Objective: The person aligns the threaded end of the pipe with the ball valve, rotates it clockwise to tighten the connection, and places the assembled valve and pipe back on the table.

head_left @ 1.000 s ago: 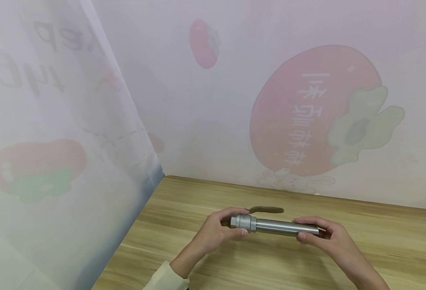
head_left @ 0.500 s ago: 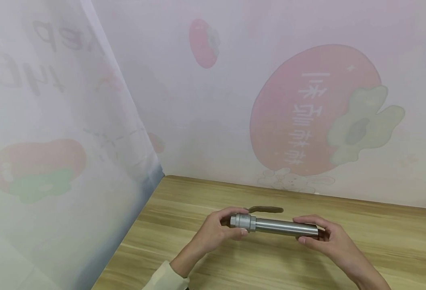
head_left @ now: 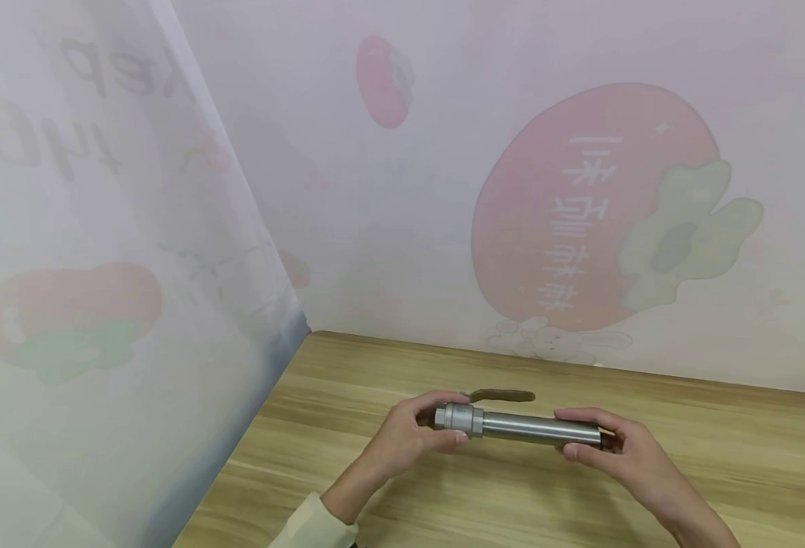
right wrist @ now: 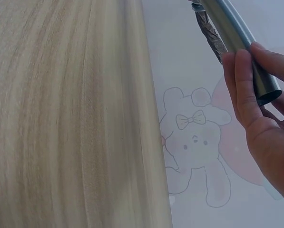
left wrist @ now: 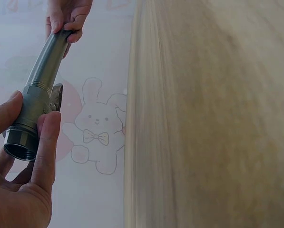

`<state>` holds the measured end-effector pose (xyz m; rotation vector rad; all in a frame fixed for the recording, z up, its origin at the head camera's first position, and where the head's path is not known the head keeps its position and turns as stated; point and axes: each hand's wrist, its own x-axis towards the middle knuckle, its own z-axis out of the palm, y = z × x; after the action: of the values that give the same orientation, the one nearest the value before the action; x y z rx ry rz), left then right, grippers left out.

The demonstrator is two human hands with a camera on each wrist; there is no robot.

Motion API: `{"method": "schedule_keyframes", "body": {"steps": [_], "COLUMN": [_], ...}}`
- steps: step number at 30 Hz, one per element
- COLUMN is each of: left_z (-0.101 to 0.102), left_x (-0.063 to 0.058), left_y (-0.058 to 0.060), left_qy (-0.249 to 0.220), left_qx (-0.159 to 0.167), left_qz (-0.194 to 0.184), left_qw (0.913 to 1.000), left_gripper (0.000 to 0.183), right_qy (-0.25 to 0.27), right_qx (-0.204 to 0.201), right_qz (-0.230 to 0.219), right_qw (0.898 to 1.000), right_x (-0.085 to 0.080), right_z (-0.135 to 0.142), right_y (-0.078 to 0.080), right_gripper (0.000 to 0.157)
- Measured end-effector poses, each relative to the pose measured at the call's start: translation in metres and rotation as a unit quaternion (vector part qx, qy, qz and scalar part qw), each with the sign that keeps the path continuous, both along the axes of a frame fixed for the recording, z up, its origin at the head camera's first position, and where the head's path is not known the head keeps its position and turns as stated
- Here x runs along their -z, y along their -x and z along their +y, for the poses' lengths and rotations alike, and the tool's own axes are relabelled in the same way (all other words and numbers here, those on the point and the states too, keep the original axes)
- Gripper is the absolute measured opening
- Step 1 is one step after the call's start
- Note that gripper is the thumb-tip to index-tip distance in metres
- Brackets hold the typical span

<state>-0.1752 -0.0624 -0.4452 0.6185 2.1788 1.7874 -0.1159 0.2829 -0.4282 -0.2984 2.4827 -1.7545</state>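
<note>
A steel ball valve (head_left: pixel 460 418) with a brownish lever handle (head_left: pixel 505 395) is joined end to end with a smooth metal pipe (head_left: pixel 539 428). My left hand (head_left: pixel 405 435) grips the valve body, thumb on the near side and fingers on the far side. At the pipe's other end, my right hand (head_left: pixel 625 444) holds it between thumb and fingers. The left wrist view shows the valve's open threaded end (left wrist: pixel 21 145) facing the camera. In the right wrist view the pipe's hollow end (right wrist: pixel 269 97) shows between the fingers. Valve and pipe are held level above the table.
Beneath the hands lies a wood-grain table (head_left: pixel 348 380). A pale printed curtain (head_left: pixel 430 228) rises behind its back edge, and another curtain (head_left: pixel 101 228) hangs along the left side.
My right hand's fingers have shifted slightly around the pipe's end. The left hand and the valve stay almost where they were.
</note>
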Motion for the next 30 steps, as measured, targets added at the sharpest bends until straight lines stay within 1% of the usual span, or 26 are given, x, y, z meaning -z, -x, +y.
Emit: {"method": "schedule_keyframes", "body": {"steps": [16,21,27,30], "left_z": [0.0,0.0001,0.0,0.0], "left_x": [0.0008,0.0003,0.0002,-0.0001], "left_y": [0.0,0.0002,0.0002,-0.0001], "left_qy": [-0.004,-0.005,-0.002,-0.001], "left_qx": [0.004,0.005,0.004,0.003], "left_qz": [0.001,0.002,0.002,0.001], "left_qw": [1.0,1.0,1.0,1.0], "left_gripper": [0.046,0.047,0.046,0.046], "right_qy": [-0.005,-0.006,0.003,0.013], "right_qx": [0.01,0.013,0.014,0.011], "right_qz": [0.004,-0.001,-0.018,-0.017], "right_qw": [1.0,1.0,1.0,1.0], "right_x": [0.0011,-0.0001,-0.0018,-0.0016], "right_z": [0.0001,0.0005,0.0011,0.0014], "right_y": [-0.0022,-0.0023,-0.0019,-0.0014], "right_gripper": [0.045,0.045,0.045,0.044]}}
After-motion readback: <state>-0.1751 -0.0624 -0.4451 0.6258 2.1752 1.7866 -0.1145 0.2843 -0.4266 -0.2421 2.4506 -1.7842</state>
